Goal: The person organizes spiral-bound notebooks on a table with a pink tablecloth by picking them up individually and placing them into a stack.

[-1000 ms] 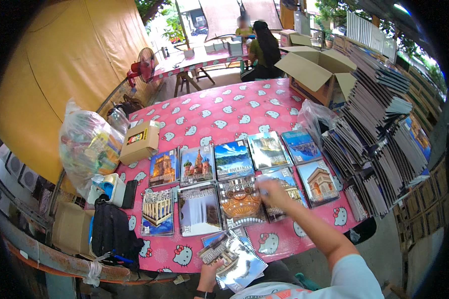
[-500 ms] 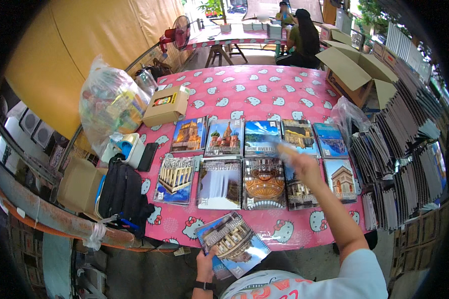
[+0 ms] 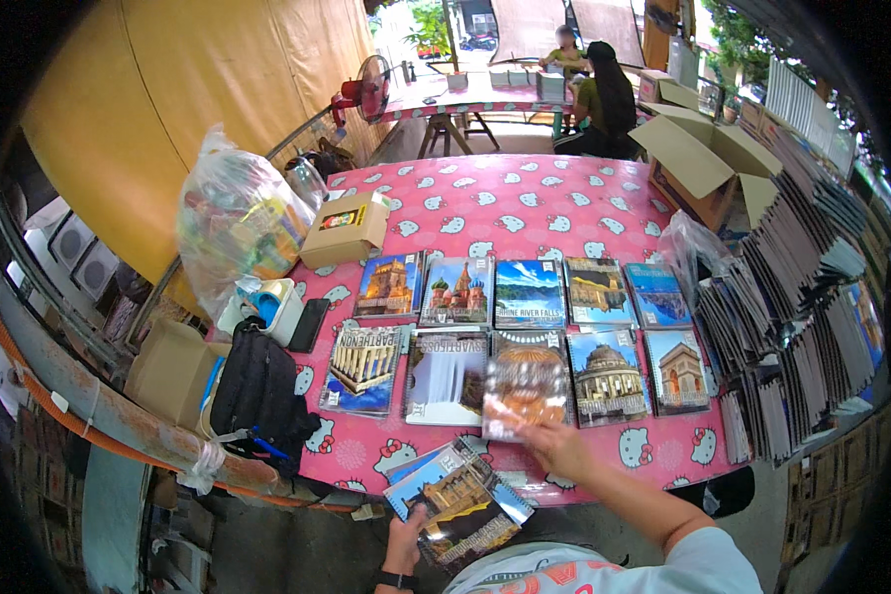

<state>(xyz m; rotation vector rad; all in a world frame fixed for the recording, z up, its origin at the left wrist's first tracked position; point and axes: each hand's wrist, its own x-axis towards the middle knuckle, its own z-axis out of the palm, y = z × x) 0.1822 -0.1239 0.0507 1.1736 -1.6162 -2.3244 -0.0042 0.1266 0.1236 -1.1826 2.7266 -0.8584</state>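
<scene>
My left hand (image 3: 403,542) grips a small fanned stack of spiral notebooks (image 3: 460,510) near the table's front edge; the top cover shows a lit golden building. My right hand (image 3: 561,451) pinches the lower edge of a notebook with an orange carved face (image 3: 527,381), blurred by motion, in the middle of the near row. Beside it lie a waterfall notebook (image 3: 445,376) on the left and a domed-building notebook (image 3: 609,374) on the right. Farther left is a columned-temple notebook (image 3: 359,371), and at the right end an arch notebook (image 3: 677,371). Behind them runs a second row, including a river notebook (image 3: 530,294).
Tall stacks of notebooks (image 3: 772,327) line the right side by an open carton (image 3: 703,163). At left are a plastic bag (image 3: 238,223), a cardboard box (image 3: 345,230), a black bag (image 3: 257,386) and a phone (image 3: 309,325). Two people sit at a far table (image 3: 505,96).
My right hand has come back from the far row to the carved-face notebook. A golden-building notebook now tops the stack in my left hand. The view has shifted slightly.
</scene>
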